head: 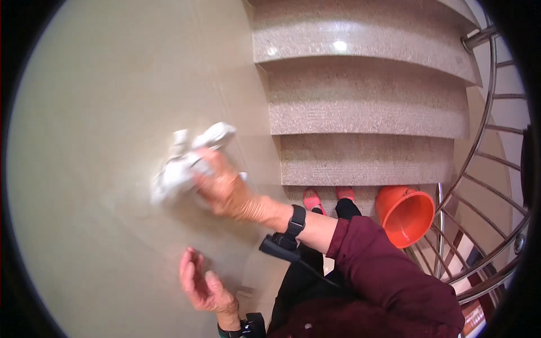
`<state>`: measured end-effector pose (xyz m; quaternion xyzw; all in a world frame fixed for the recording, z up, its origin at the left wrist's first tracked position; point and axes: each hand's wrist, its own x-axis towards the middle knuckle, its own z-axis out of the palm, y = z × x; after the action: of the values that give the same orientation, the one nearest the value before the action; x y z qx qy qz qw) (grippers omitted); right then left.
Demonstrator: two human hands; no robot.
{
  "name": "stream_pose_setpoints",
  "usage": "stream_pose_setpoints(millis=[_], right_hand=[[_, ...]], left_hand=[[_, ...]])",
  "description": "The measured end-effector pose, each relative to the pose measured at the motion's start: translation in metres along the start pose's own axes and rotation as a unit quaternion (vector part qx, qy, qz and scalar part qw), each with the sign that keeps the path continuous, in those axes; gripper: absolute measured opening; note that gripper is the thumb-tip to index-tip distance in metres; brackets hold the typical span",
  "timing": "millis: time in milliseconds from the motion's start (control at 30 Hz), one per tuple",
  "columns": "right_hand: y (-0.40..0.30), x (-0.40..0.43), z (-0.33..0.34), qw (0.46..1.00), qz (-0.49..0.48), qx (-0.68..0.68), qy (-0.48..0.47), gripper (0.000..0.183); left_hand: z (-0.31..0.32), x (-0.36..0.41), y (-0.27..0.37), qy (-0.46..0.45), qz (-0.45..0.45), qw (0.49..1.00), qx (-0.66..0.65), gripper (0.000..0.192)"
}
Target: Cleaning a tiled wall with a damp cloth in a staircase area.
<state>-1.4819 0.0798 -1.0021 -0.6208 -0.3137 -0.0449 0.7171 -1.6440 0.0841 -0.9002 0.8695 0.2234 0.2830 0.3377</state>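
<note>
A crumpled white cloth (179, 173) lies against the smooth beige wall (105, 105), blurred at its edges. My right hand (226, 186) grips it and presses it to the wall; a black strap with a small device circles that wrist. Lower down, my left hand (207, 283) is empty beside the wall, with its fingers loosely curled and apart, and a black band on the wrist.
Speckled stone stairs (359, 118) rise ahead. An orange plastic bucket (405, 215) stands on the step beside my feet in pink slippers (312, 200). A curved metal railing (477, 143) runs along the right.
</note>
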Motion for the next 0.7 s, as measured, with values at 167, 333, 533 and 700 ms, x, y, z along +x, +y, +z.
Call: stream_pose_setpoints(millis=[167,333,533,700], right_hand=[[0.076,-0.012,-0.013,0.953,0.285,-0.098,0.019,0.044],[-0.012,0.031,-0.006,0.947,0.292,-0.085,-0.099,0.042],[-0.212,0.108,-0.015,0.984,-0.165,0.038,-0.060,0.040],[-0.223,0.145,-0.003,0.963,-0.269,-0.013,0.002,0.039]], left_hand=[[-0.033,0.018,0.055,0.051,0.094,0.991,0.076,0.030],[-0.073,0.033,0.100,0.149,0.183,0.960,0.151,0.027],[-0.126,0.051,0.163,0.234,0.273,0.880,0.309,0.028],[-0.142,0.076,0.196,0.300,0.252,0.841,0.372,0.035]])
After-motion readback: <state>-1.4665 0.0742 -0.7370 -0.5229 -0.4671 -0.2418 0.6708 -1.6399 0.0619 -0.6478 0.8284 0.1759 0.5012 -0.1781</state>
